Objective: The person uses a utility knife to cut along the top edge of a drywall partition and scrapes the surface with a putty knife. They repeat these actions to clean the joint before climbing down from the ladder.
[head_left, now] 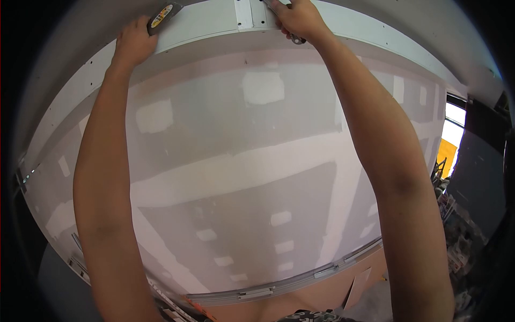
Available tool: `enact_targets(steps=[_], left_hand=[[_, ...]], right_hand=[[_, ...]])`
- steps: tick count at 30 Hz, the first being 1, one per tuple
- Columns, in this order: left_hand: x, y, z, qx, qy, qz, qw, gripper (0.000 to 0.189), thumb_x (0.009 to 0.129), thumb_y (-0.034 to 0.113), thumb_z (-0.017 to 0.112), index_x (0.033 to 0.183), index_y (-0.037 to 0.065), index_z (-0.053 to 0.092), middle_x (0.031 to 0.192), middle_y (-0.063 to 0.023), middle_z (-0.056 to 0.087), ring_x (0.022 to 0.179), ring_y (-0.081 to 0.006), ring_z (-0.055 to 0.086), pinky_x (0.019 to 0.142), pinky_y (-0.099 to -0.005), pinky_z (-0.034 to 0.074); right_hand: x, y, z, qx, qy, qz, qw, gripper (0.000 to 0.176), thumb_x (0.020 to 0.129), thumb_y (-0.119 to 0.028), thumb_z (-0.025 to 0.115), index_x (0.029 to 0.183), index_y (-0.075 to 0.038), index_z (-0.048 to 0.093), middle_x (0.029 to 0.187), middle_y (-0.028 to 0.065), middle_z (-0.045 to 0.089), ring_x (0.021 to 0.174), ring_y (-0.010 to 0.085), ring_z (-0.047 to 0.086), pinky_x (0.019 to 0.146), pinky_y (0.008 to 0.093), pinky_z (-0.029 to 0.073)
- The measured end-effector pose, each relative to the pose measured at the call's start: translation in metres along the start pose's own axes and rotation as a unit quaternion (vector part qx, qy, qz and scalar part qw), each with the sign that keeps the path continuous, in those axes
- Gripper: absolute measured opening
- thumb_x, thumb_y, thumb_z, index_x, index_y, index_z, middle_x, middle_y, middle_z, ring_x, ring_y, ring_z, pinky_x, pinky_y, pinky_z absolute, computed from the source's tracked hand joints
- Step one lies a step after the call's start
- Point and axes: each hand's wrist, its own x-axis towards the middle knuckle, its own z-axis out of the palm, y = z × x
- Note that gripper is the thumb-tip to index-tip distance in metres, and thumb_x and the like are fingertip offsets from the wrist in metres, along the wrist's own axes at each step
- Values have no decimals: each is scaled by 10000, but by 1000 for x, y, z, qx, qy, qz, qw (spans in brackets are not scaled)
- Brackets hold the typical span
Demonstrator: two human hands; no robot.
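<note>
A drywall wall [236,139] fills the frame, crossed by pale bands and square patches [263,87] of filler. A white board [343,24] runs along its upper edge. Both arms reach up to that edge.

The left hand [134,43], upper left of the frame, is clenched around a grey tool [163,15] with a yellow label. The tool's end points up and right, lying against the board.

The right hand [300,19], at top centre, is closed on a metal piece [296,38]. Only a short end shows below the palm, so I cannot tell what it is. Just left of this hand, two white strips [244,13] cross the board.

A metal track [279,287] runs along the foot of the wall. A bright window [456,115] and some clutter [456,225] sit at the right edge.
</note>
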Motion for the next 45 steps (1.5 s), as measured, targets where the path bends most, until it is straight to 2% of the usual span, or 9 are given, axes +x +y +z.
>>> enact_targets(steps=[2, 7, 9, 20, 31, 33, 36, 38, 45], left_hand=[[-1, 1, -3, 7, -4, -7, 1000, 518, 907, 268, 557, 1393, 92, 545, 1384, -170, 590, 1300, -369, 539, 1139, -545, 366], [-7, 6, -5, 17, -2, -17, 1000, 543, 916, 289, 537, 1426, 103, 530, 1394, -162, 587, 1313, -367, 532, 1142, -565, 357], [-7, 8, -3, 10, 56, -13, 998, 502, 916, 276, 533, 1382, 93, 561, 1331, -189, 618, 1257, -403, 564, 1087, -535, 414], [-4, 8, -4, 27, -2, -32, 999, 546, 927, 310, 510, 1437, 113, 528, 1393, -171, 585, 1309, -375, 537, 1133, -571, 361], [-5, 9, -3, 36, 6, -24, 999, 557, 907, 288, 520, 1433, 105, 532, 1361, -173, 602, 1296, -375, 541, 1124, -575, 368], [-6, 9, -2, 22, 21, -14, 999, 504, 914, 272, 521, 1385, 94, 548, 1322, -187, 616, 1245, -407, 568, 1068, -568, 422], [-5, 10, -1, 65, 27, -11, 997, 499, 915, 265, 526, 1383, 94, 543, 1313, -186, 610, 1258, -403, 556, 1071, -571, 421], [-6, 10, -2, 69, 26, -15, 997, 503, 913, 263, 529, 1387, 95, 539, 1315, -186, 606, 1263, -401, 550, 1072, -570, 420], [-4, 9, 2, 68, 28, -19, 997, 501, 915, 265, 529, 1386, 96, 540, 1309, -188, 615, 1243, -401, 569, 1061, -560, 437]], right_hand=[[10, 20, 3, 30, 8, -67, 997, 456, 1062, -283, 571, 1498, -155, 531, 705, 59, 658, 551, 115, 576, 504, 299, 505], [24, 31, 1, 11, -15, -36, 999, 412, 1062, -253, 565, 1465, -168, 582, 703, 47, 657, 552, 106, 573, 507, 291, 501], [25, 32, 2, 14, -19, -36, 999, 399, 1063, -250, 564, 1451, -170, 599, 705, 46, 658, 554, 103, 572, 509, 290, 500], [25, 24, -1, -66, -21, -11, 998, 386, 1080, -277, 534, 1445, -175, 608, 726, 45, 671, 576, 111, 570, 544, 306, 502], [18, 36, -8, -87, -61, -64, 992, 385, 1059, -273, 556, 1420, -161, 631, 815, 103, 718, 589, 141, 586, 567, 341, 525], [14, 35, -11, -90, -58, -68, 992, 379, 1059, -262, 554, 1415, -162, 635, 829, 111, 725, 602, 145, 597, 575, 347, 532], [19, 39, -10, -90, -64, -68, 992, 394, 1062, -232, 541, 1438, -138, 608, 807, 113, 710, 627, 149, 617, 585, 336, 543], [27, 46, -4, 85, -46, -111, 989, 419, 1066, -218, 528, 1467, -106, 568, 768, 105, 688, 625, 149, 625, 579, 317, 545], [36, 21, -9, -15, -66, -72, 995, 425, 1063, -200, 527, 1475, -97, 555, 720, 67, 654, 581, 133, 595, 531, 303, 516]])
